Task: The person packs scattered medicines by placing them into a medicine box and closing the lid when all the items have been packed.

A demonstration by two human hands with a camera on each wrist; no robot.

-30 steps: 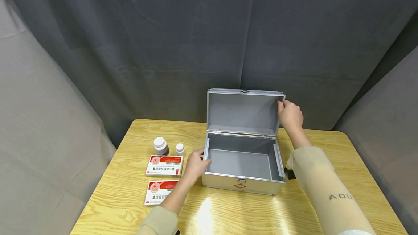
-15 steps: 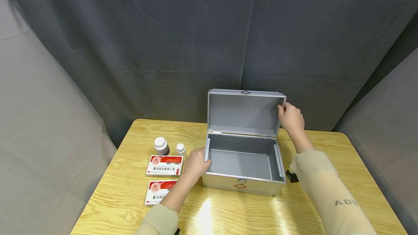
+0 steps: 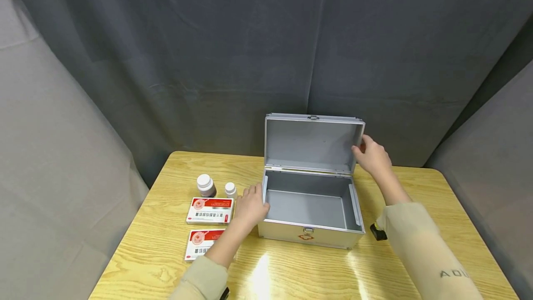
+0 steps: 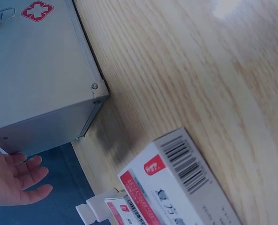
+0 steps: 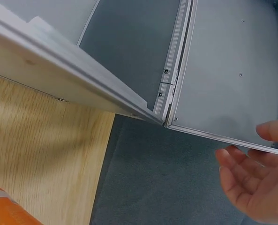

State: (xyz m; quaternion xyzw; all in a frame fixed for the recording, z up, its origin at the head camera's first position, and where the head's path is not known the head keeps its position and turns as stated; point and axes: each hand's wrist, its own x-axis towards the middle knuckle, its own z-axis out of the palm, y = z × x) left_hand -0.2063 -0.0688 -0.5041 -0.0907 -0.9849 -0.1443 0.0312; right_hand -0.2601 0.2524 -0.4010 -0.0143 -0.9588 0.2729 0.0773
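A metal first-aid box [image 3: 291, 235] with a red cross emblem stands on the table, its hinged lid [image 3: 314, 145] raised. The grey interior has nothing in it. My left hand [image 3: 250, 207] rests at the box's left rim, thumb over the edge; in the left wrist view its fingers [image 4: 33, 178] extend loosely past the side wall. At the lid's right edge is my right hand [image 3: 374, 156], thumb in front of the lid. The right wrist view shows its fingers [image 5: 242, 171] loosely bent outside the edge, with a gap between them and the lid.
Left of the box lie two red-and-white medicine boxes [image 3: 210, 210], the nearer [image 3: 201, 244] partly behind the left forearm. Behind them stand a larger white-capped bottle [image 3: 206, 185] and a smaller white bottle [image 3: 230, 190]. An orange object [image 5: 7, 208] shows in the right wrist view.
My right hand has slid down slightly along the lid's edge, and its thumb and fingers have spread apart. The left fingers have straightened a little at the rim. Box and lid stay nearly still.
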